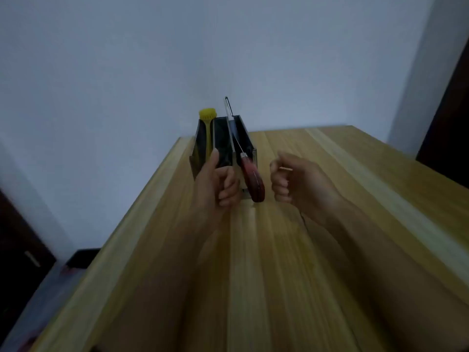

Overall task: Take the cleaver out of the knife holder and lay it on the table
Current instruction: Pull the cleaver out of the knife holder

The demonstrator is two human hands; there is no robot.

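Note:
The cleaver (251, 180) stands edge-up in the dark knife holder (245, 142) at the far left of the wooden table (279, 262); its reddish-brown handle sticks out toward me and its thin blade runs back into the holder. My left hand (215, 184) rests against the holder's near left side, thumb up along a partition, fingers curled, just left of the handle. My right hand (294, 182) hovers to the right of the handle in a loose fist, a small gap away, holding nothing.
A yellow brush (208, 123) stands in the holder's left compartment. A thin metal tool (228, 107) sticks up from its back. The table's left edge runs close to the holder; a pale wall stands behind, dark furniture at both sides.

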